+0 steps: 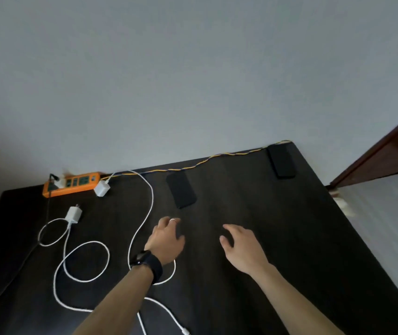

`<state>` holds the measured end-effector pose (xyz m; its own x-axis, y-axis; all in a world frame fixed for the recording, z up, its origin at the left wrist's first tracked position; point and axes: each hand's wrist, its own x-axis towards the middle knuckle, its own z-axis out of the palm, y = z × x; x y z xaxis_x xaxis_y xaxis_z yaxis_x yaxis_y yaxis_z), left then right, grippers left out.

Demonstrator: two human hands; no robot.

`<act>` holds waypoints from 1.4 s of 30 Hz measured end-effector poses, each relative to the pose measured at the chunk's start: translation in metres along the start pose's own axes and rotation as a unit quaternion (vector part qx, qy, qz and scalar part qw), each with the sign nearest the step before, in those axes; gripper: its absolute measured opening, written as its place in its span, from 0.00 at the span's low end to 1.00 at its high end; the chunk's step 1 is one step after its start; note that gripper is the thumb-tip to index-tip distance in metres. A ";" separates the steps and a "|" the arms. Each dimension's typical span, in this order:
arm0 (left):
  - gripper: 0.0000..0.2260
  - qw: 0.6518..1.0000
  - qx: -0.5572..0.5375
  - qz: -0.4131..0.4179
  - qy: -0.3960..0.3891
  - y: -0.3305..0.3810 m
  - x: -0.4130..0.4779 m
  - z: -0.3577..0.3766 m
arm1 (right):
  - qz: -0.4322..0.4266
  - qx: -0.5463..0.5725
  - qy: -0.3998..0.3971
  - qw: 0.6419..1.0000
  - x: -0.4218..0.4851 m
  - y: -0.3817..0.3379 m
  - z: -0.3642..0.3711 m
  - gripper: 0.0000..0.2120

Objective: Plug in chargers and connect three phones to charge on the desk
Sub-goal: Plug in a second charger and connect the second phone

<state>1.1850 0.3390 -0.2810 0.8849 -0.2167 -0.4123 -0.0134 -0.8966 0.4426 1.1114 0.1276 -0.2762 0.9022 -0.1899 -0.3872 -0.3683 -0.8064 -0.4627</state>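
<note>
Head view: left hand [166,240] and right hand [241,247] hover open, empty, over the dark bench [289,238]; a white cable [144,209] passes under the left wrist

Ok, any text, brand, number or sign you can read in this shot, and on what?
None readable.
Orange power strip: any marking too blurred.
White chargers: no print visible.
Two dark phones: screens blank.
Black wristband: no text visible.

view: head | faces forward-down (steeply) | near desk [241,274], wall [193,68] beyond
</note>
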 end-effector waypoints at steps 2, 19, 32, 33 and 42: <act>0.26 1.000 0.005 -0.014 0.011 0.010 0.024 0.007 | -0.005 -0.016 -0.012 1.000 0.027 0.016 -0.008 0.25; 0.40 0.983 0.063 -0.121 0.124 0.020 0.172 0.056 | -0.038 -0.213 0.031 0.976 0.133 0.090 0.061 0.33; 0.32 0.955 -0.241 -0.159 0.069 0.042 0.156 0.033 | -0.012 -0.198 -0.093 0.976 0.139 0.095 0.048 0.33; 0.29 0.921 -0.347 -0.174 0.044 0.042 0.149 0.028 | -0.004 -0.197 -0.112 0.974 0.140 0.092 0.044 0.33; 0.32 0.818 -0.543 -0.174 -0.074 0.040 0.043 0.029 | 0.152 0.190 -0.211 0.947 0.116 0.025 -0.037 0.41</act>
<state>1.2092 0.2826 -0.3038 0.6800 -0.1391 -0.7199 0.7200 -0.0589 0.6914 1.2155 0.0647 -0.3035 0.6015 -0.0757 -0.7953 -0.7228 -0.4754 -0.5015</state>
